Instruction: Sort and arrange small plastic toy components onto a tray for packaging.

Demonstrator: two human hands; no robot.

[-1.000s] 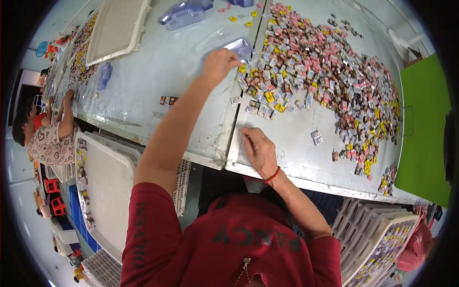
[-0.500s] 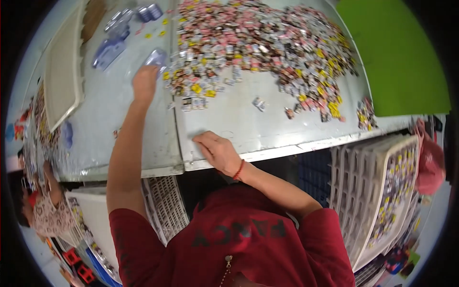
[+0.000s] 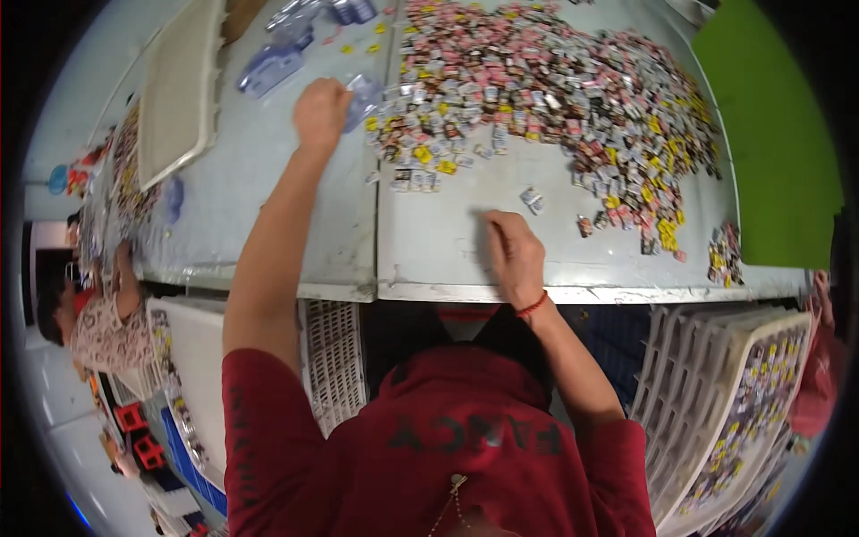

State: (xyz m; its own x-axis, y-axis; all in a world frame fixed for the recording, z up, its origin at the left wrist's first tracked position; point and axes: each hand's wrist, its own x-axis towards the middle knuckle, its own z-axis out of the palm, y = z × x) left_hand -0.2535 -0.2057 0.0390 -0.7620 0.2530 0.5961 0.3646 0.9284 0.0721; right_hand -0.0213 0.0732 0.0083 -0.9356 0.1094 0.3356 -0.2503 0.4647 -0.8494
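Sorting small packets off a grey table (image 3: 268,179) seems to be the step in hand, judged from the one head view. The left hand (image 3: 320,112) reaches far out toward eleven o'clock and is curled around a clear blister tray (image 3: 365,89) at the near left edge of the packet heap (image 3: 555,98); its fingers fold over the tray's rim, so it holds rather than hovers. The right hand (image 3: 512,255) lies low on the table near the front edge, at about five o'clock from the heap, fingers drawn close together with the tips pressed to the surface; whether a packet sits under them I cannot tell. A stray packet (image 3: 531,199) lies just beyond those fingertips, toward twelve o'clock. More clear trays (image 3: 268,67) rest at ten o'clock from the left hand, beside a white crate (image 3: 174,98). The next move likely calls for a fine pinch on one flat packet and a steady tray to take it. Against the frame a second ago, the left hand sits on the same tray at the heap's edge, while the right hand has shifted toward the heap's loose edge; the head has turned too, swinging the table across the view.
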